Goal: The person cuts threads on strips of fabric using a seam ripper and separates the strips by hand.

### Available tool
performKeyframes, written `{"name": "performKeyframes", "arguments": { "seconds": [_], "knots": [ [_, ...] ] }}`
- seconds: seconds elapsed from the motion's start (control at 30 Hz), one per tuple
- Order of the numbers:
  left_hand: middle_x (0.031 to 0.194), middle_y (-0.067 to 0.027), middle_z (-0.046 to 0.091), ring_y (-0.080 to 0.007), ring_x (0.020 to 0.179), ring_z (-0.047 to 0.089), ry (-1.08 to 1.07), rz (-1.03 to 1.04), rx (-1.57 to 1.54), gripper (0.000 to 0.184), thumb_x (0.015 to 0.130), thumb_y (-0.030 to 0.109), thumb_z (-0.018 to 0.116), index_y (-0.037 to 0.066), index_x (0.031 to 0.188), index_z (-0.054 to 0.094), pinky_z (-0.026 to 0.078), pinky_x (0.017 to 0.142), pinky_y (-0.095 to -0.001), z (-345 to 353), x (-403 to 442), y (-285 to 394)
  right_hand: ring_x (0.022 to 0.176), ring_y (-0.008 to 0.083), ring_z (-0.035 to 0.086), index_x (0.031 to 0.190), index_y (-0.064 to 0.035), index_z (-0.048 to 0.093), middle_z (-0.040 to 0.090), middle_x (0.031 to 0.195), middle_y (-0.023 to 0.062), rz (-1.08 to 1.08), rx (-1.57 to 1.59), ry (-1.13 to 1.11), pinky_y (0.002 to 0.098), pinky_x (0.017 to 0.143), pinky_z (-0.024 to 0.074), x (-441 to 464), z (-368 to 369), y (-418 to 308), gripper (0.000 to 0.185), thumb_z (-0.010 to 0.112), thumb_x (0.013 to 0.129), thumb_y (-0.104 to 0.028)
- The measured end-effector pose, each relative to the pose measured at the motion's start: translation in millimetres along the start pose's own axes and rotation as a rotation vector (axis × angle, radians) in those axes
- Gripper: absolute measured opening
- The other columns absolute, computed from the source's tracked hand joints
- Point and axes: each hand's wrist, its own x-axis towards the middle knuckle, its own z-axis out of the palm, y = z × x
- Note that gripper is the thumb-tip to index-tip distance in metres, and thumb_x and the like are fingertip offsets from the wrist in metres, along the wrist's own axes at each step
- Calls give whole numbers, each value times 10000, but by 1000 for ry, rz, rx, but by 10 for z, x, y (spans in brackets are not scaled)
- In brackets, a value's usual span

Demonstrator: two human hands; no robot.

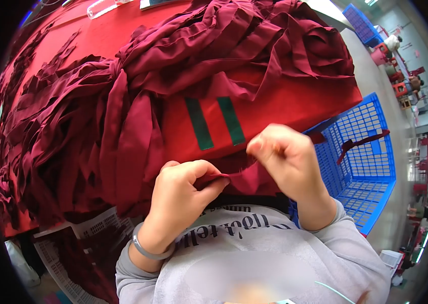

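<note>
Thumb and fingers of my left hand (pixel 181 190) pinch the edge of a maroon fabric strip (pixel 248 181) close to my body. My right hand (pixel 292 162) is raised just to the right of that strip, slightly blurred, its fingers curled and pressed together. Whatever it grips, if anything, is too small to make out. Beyond both hands lies a big tangled heap of maroon fabric strips (pixel 209 48), which also spreads down the left side. Two green tape bars (pixel 199 124) mark the red tabletop (pixel 176 134) in front of my hands.
A blue plastic basket (pixel 376 195) stands at the right of the table, with a maroon strip (pixel 361 144) over it. Another blue basket (pixel 362 24) is farther back. A clear bottle (pixel 101 8) lies at the far edge. Printed paper (pixel 64 258) sits low at left.
</note>
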Motion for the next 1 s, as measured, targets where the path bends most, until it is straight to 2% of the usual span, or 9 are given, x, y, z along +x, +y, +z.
{"name": "performKeyframes", "arguments": {
  "seconds": [0.13, 0.2, 0.27, 0.47, 0.5, 0.63, 0.77, 0.87, 1.0],
  "knots": [
    [633, -17, 607, -23, 604, 523, -115, -154, -264, 171, 776, 81, 799, -42, 840, 698, 400, 527, -221, -138, -48, 12, 782, 43, 524, 1203, 108, 612, 614, 847, 20, 211, -16, 166, 204, 699, 446, 208, 39, 179, 392, 701, 933, -162],
    [628, -13, 597, -19, 616, 514, -95, -227, -394, 159, 779, 64, 790, -44, 841, 692, 400, 537, -216, -157, -82, 79, 821, 270, 714, 1126, 61, 659, 705, 834, 190, 180, -268, 271, 351, 738, 531, 385, -57, 425, 438, 706, 906, -315],
    [572, -67, 509, -53, 521, 455, -96, -150, -390, 199, 811, 125, 779, -30, 776, 659, 349, 477, -262, -175, -136, 38, 842, 350, 710, 978, 32, 707, 706, 795, 199, 311, -460, 324, 414, 743, 532, 605, -237, 584, 447, 657, 917, -407],
    [505, -31, 377, -154, 477, 353, -109, 99, 15, 433, 909, 197, 692, 38, 560, 492, 314, 527, -310, -752, -394, -82, 839, 411, 682, 831, -3, 710, 696, 851, 222, 349, -768, 364, 476, 719, 522, 981, -450, 891, 435, 686, 852, -438],
    [525, -40, 392, -160, 504, 362, 18, 82, 46, 412, 919, 201, 684, 28, 589, 509, 327, 554, -309, -908, -526, -193, 739, 337, 690, 923, -40, 712, 719, 873, 182, 309, -725, 364, 416, 657, 531, 1003, -482, 957, 267, 677, 862, -297],
    [821, -88, 602, -231, 741, 552, 693, -88, 395, 206, 949, 151, 652, -39, 876, 624, 462, 780, -329, -1125, -669, -236, 604, 110, 591, 1039, -114, 668, 724, 912, 93, 179, 832, 480, 256, 501, 427, 798, -516, 876, 194, 637, 854, -64],
    [1086, -120, 671, -250, 1022, 630, 728, 151, 607, 187, 957, 118, 623, -15, 1078, 671, 467, 943, -361, -874, -401, 25, 643, 160, 611, 1280, -99, 547, 680, 1141, 77, 161, 1823, -88, 294, 544, 477, 424, -361, 790, 340, 559, 960, -213],
    [1203, -159, 649, -311, 1121, 616, 484, 344, 395, 262, 954, 93, 596, 9, 1196, 651, 458, 983, -392, -459, -40, 182, 729, 181, 599, 1557, -61, 211, 691, 1079, 131, 43, 1928, -490, 283, 577, 472, 114, -166, 680, 722, 566, 975, -298],
    [1311, -138, 598, -337, 1272, 516, 347, 468, 332, 364, 967, 153, 572, 57, 1317, 582, 375, 1073, -431, -92, 445, 94, 682, 184, 559, 1529, 16, 251, 712, 981, 230, -343, 1253, -348, 291, 561, 360, -178, -403, 660, 834, 674, 868, -269]
  ]
}}
